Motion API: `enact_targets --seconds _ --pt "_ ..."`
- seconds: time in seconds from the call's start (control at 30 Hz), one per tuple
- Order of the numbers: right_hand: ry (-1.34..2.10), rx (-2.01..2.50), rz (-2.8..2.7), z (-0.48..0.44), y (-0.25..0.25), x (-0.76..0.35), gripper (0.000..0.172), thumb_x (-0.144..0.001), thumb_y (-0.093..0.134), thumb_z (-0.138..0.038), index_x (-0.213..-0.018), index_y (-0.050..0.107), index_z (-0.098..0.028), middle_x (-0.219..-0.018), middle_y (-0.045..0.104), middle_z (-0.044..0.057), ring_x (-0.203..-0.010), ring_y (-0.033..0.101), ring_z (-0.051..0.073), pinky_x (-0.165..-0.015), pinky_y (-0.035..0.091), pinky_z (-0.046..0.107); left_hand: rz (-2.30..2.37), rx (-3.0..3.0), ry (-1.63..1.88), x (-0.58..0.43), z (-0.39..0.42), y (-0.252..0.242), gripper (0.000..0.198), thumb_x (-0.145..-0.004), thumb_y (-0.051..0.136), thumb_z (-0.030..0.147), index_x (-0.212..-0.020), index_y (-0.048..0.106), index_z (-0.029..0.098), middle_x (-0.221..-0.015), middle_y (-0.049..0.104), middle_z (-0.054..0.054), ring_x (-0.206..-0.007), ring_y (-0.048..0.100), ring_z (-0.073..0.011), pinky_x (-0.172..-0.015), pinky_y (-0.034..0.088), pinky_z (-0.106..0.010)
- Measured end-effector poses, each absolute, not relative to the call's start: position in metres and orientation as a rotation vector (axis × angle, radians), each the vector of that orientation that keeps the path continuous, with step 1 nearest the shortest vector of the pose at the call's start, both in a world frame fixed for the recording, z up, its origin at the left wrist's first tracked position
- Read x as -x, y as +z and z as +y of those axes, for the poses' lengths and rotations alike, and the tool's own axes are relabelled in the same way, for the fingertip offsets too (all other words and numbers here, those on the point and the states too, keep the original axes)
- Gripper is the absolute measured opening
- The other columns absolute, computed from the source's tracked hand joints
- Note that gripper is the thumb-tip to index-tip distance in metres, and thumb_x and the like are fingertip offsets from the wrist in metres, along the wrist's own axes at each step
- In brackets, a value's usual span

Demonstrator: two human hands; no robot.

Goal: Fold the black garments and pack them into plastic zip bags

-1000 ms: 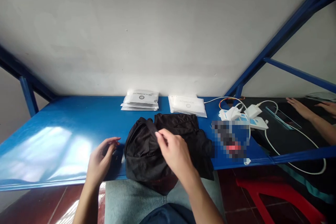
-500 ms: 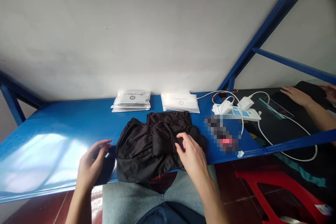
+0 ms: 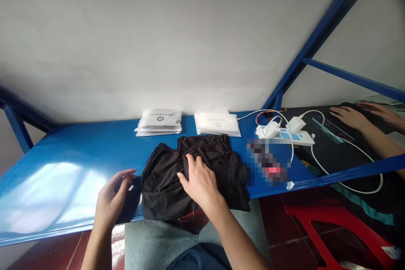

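Note:
A black piece of stretchy clothing (image 3: 164,194), folded and wrinkled, lies at the front of the blue table (image 3: 79,147), its lower edge hanging over the rim. My right hand (image 3: 199,181) rests on the middle of the cloth, thumb and fingers spread apart. To the left of the garment, just apart from it, my left hand (image 3: 113,194) is held over the table edge with curved fingers and a gap to the thumb; it holds nothing. The cloth under my right palm is hidden.
Two stacks of white pouches, the left stack (image 3: 160,121) and the right stack (image 3: 217,123), lie by the wall. A white power strip (image 3: 302,137) with chargers and cables is at the right, near a blurred-out item (image 3: 268,162). Another person's hands (image 3: 351,118) work beyond the blue frame.
My right hand has moved left across the garment to its middle, and its right side now spreads lower over the table edge. My left hand has hardly moved.

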State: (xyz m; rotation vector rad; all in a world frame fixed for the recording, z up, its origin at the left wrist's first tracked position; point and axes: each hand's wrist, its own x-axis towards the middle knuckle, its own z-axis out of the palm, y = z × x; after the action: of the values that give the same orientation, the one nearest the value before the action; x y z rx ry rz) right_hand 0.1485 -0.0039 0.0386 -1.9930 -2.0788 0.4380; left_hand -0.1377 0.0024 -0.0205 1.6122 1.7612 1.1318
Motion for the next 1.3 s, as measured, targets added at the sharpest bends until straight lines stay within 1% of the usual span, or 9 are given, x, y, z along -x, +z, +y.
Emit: enact_targets --seconds 0.1,0.2,0.4,0.57,0.77,0.87,0.97,1.17,1.3 --pt "0.450 1.996 -2.073 -0.003 0.043 -0.150 0.044 -0.098 0.054 -0.030 -0.141 0.050 -0.021 -0.115 0.066 0.012 -0.095 0.073 0.027 -0.075 0.054 0.034 1.802 -1.583 1.284 0.119 -0.002 -0.005 0.037 -0.092 0.059 0.053 -0.104 0.074 0.021 -0.090 0.076 -0.004 -0.084 0.073 -0.0219 -0.079 0.057 -0.030" --pt "0.466 1.986 -2.048 -0.002 0.045 -0.154 0.043 -0.098 0.051 -0.023 -0.140 0.050 -0.021 -0.109 0.069 0.010 -0.090 0.074 0.026 -0.074 0.054 0.033 1.647 -1.607 1.388 0.076 -0.004 0.017 0.032 -0.096 0.059 0.046 -0.108 0.074 0.021 -0.102 0.078 -0.006 -0.099 0.073 -0.0231 -0.094 0.057 -0.033" --pt "0.472 1.880 -2.060 -0.005 0.043 -0.164 0.062 -0.100 0.046 -0.018 -0.158 0.033 -0.035 -0.107 0.069 0.007 -0.087 0.074 0.023 -0.075 0.052 0.031 1.340 -1.517 1.257 -0.012 0.008 0.018 0.043 -0.100 0.052 0.043 -0.133 0.066 0.019 -0.139 0.067 -0.011 -0.128 0.064 -0.0269 -0.110 0.051 -0.041" --pt "0.508 1.783 -2.058 -0.005 0.038 -0.172 0.037 -0.102 0.043 -0.018 -0.129 0.065 -0.031 -0.113 0.069 0.005 -0.091 0.073 0.019 -0.077 0.049 0.028 1.494 -1.573 1.209 -0.022 0.018 -0.016 0.046 -0.101 0.043 0.034 -0.140 0.061 0.016 -0.141 0.065 -0.013 -0.126 0.066 -0.0275 -0.109 0.053 -0.045" --pt "0.579 1.754 -1.949 -0.002 0.037 -0.174 0.009 -0.095 0.060 -0.026 -0.103 0.063 -0.026 -0.098 0.069 0.000 -0.084 0.070 0.017 -0.068 0.042 0.026 1.575 -1.936 1.033 -0.013 0.020 -0.028 0.051 -0.093 0.036 0.016 -0.135 0.066 0.017 -0.144 0.064 -0.012 -0.137 0.058 -0.0270 -0.117 0.046 -0.048" --pt "0.625 1.724 -1.889 -0.004 0.045 -0.181 0.009 -0.092 0.064 -0.027 -0.100 0.060 -0.027 -0.096 0.070 -0.002 -0.084 0.069 0.018 -0.067 0.041 0.026 1.619 -2.073 1.001 -0.016 0.019 -0.031 0.050 -0.095 0.036 0.016 -0.134 0.066 0.019 -0.148 0.060 -0.012 -0.146 0.048 -0.0292 -0.121 0.039 -0.056" --pt "0.646 1.690 -1.814 -0.011 0.057 -0.205 0.010 -0.094 0.058 -0.023 -0.103 0.059 -0.028 -0.099 0.071 -0.002 -0.089 0.070 0.019 -0.072 0.044 0.027 1.642 -2.149 0.973 -0.021 0.016 -0.032 0.046 -0.099 0.040 0.021 -0.137 0.064 0.021 -0.151 0.057 -0.012 -0.146 0.048 -0.0308 -0.122 0.033 -0.061" --pt "0.545 1.808 -1.700 -0.035 0.052 -0.279 0.027 -0.099 0.047 -0.026 -0.123 0.058 -0.029 -0.117 0.069 0.005 -0.108 0.067 0.024 -0.090 0.051 0.036 1.646 -2.206 0.917 -0.023 0.014 -0.032 0.043 -0.101 0.043 0.028 -0.138 0.064 0.021 -0.154 0.054 -0.013 -0.146 0.048 -0.0312 -0.122 0.033 -0.059" --pt "0.281 2.038 -1.742 -0.044 0.022 -0.296 0.032 -0.101 0.047 -0.029 -0.128 0.062 -0.028 -0.119 0.063 0.011 -0.109 0.061 0.030 -0.093 0.051 0.045 1.645 -2.209 0.904 -0.022 0.015 -0.028 0.043 -0.101 0.043 0.030 -0.138 0.063 0.019 -0.155 0.053 -0.014 -0.146 0.047 -0.0322 -0.123 0.032 -0.059"
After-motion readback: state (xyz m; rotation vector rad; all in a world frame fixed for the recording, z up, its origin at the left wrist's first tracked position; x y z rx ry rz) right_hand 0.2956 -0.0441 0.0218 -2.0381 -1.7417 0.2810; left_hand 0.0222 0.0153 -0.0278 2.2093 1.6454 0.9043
